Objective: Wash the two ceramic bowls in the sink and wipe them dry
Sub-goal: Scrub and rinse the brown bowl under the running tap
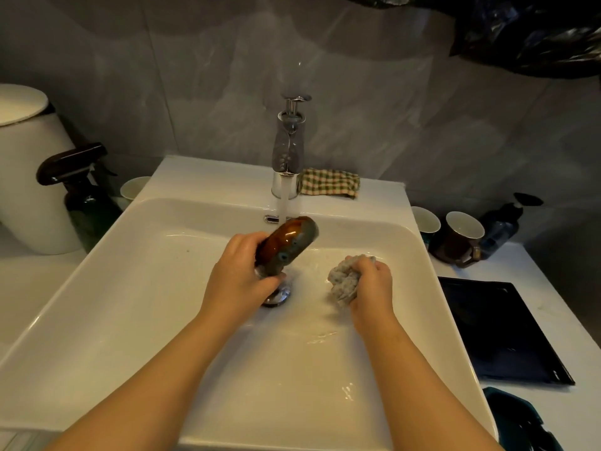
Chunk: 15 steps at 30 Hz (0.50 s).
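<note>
A person's left hand [237, 275] curls around a brown ceramic bowl [286, 242], tipping it on edge under the running tap [289, 148] above the drain [279, 296] at the middle of the white sink [130, 288]. The right hand [370, 284] squeezes a wadded grey cloth [344, 281] just to the right, clear of the bowl. The rinse would likely go best with the bowl turned slowly so the stream reaches rim and inside, gripped firmly against the wet glaze; a checked towel [328, 183] lies on the sink's back edge for drying.
</note>
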{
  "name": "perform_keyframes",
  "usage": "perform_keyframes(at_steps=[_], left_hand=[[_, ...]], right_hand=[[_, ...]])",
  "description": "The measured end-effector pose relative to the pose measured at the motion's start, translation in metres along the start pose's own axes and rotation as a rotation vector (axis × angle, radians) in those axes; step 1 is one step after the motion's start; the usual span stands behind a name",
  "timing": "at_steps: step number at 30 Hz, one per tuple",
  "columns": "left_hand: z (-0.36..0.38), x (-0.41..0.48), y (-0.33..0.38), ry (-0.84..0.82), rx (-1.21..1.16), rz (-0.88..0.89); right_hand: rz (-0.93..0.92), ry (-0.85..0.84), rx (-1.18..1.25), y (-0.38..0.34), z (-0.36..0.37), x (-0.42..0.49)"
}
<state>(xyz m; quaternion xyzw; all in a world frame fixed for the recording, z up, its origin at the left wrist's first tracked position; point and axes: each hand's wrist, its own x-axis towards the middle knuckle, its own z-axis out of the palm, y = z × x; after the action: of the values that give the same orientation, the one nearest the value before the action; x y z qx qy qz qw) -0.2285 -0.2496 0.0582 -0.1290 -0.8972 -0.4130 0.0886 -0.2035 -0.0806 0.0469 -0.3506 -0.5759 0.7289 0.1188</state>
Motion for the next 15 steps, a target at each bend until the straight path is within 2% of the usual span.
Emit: perform_keyframes(at_steps=[3, 7, 9, 12, 15], left_hand=[[-0.004, 0.006, 0.000, 0.025, -0.193, -0.229], [-0.014, 0.027, -0.004, -0.102, -0.522, -0.540], [-0.017, 0.036, -0.011, -0.131, -0.491, -0.563], [-0.017, 0.038, -0.022, -0.094, -0.426, -0.527], [-0.018, 0.036, -0.032, -0.052, -0.426, -0.573]], right_hand=[[-0.058, -0.047, -0.051, -0.001, 0.005, -0.004], [-0.178, -0.160, -0.132, -0.008, 0.024, -0.009], [-0.256, -0.180, -0.196, -0.014, 0.039, -0.009], [-0.305, -0.123, -0.225, -0.018, 0.059, -0.009], [-0.194, -0.150, -0.138, -0.004, 0.069, -0.005]])
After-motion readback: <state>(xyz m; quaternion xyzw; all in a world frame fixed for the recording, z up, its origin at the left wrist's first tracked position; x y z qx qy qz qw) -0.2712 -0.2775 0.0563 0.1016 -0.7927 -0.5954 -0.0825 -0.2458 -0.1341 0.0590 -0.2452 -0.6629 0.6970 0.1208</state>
